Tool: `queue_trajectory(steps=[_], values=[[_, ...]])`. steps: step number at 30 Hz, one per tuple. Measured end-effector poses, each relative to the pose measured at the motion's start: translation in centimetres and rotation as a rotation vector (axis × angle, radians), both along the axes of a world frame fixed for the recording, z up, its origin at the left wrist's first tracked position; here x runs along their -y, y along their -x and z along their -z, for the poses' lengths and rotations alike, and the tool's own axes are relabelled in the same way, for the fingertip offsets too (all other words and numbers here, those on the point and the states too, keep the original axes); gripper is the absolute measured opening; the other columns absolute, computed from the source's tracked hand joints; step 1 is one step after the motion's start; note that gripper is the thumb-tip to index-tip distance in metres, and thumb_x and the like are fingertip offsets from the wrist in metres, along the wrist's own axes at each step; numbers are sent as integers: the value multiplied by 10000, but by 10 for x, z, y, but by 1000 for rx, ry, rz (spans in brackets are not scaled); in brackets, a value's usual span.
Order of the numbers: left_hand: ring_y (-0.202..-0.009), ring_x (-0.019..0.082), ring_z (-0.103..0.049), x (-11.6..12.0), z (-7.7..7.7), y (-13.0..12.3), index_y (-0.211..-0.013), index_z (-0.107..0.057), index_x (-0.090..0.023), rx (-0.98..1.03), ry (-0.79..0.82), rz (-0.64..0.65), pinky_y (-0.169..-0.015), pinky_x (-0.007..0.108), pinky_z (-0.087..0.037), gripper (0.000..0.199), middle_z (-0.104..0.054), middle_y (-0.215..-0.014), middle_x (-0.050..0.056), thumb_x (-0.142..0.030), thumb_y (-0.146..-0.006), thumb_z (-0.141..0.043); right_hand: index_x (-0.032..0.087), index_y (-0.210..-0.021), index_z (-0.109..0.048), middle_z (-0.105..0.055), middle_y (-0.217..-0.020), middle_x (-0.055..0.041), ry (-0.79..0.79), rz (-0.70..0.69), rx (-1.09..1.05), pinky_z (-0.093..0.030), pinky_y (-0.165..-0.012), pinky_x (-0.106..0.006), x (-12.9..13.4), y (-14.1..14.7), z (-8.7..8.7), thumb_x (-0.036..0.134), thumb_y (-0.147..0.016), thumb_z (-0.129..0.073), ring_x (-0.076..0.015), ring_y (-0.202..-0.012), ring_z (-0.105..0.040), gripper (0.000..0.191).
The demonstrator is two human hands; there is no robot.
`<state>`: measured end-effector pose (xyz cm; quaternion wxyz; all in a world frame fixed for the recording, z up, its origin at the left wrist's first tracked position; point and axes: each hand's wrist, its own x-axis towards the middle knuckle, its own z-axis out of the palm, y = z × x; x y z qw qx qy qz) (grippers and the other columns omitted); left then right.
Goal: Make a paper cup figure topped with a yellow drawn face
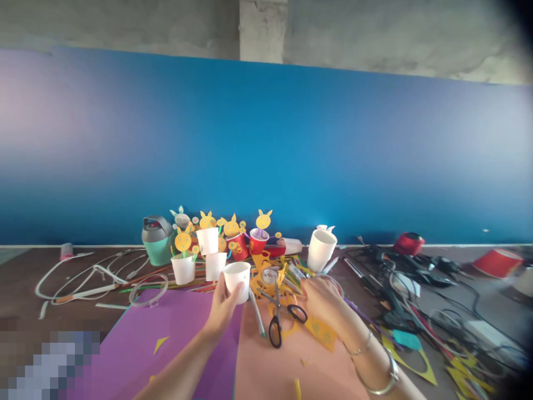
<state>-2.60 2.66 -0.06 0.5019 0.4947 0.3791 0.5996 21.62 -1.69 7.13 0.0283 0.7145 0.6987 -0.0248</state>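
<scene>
A pixelated patch covers the lower left corner; what lies under it cannot be made out. Above it, white cables (pixel 100 270) lie loosely coiled on the table (pixel 25 294). A teal container (pixel 157 249) with a grey top stands against the blue wall (pixel 250 139), its lower right part behind the figures (pixel 183 241). These have yellow eared heads and stand in white and red cups; the rear ones are partly hidden by those in front.

The purple sheet (pixel 166 344) runs out of view at the bottom edge. Over its right part, the left hand (pixel 224 305) is clamped on the white cup (pixel 236 280): thumb on the near side, fingers mostly concealed. The cup is upright, mouth up, off the table, in front of the figures; its interior is barely visible.

To the right, a pen (pixel 257 314) and open scissors (pixel 278 303) lie by the peach sheet (pixel 266 369) among yellow scraps (pixel 322 330). The right hand (pixel 320 297) reaches into the scraps; its fingertips are obscured, so its grip cannot be determined. Behind it stand stacked cups (pixel 322 250).

Black cables (pixel 425 278) tangle farther right. A tilted red cup (pixel 497 262) is blurred; a pale object (pixel 525 281) is cut off by the dark frame edge.
</scene>
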Motion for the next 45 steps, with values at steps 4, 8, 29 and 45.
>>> queue_trajectory(steps=[4, 8, 29, 45], values=[[-1079, 267, -593, 1, -1, 0, -1198, -581, -212, 16, -17, 40, -913, 377, -469, 491, -658, -1133, 96, -403, -764, -710, 184, -876, -681, -722, -913, -101, -101, -17, -21, -397, -688, -299, 6, -7, -13, 149, -811, -518, -258, -889, -664, 179], [-1031, 252, -611, 2, -1, 0, -1175, -581, -203, 19, -28, 31, -880, 358, -481, 463, -669, -1103, 88, -409, -776, -699, 193, -807, -677, -724, -842, -90, -126, 1, -63, -335, -623, -282, 20, -19, -32, 118, -856, -429, -219, -797, -663, 264], [-1061, 263, -623, -3, 3, -1, -1155, -604, -198, 56, -24, -9, -880, 354, -496, 478, -672, -1147, 97, -412, -746, -730, 247, -779, -643, -677, -678, 0, -365, -43, -377, -350, -578, -246, 45, -16, -56, 371, -901, -473, -181, -649, -619, 243], [-1089, 252, -600, -7, 8, 0, -1187, -555, -194, 14, -50, -26, -904, 361, -482, 459, -640, -1172, 106, -397, -797, -687, 222, -804, -606, -645, -675, 7, -343, -179, -462, -341, -567, -244, 56, 0, -58, 290, -915, -440, -149, -604, -567, 211]])
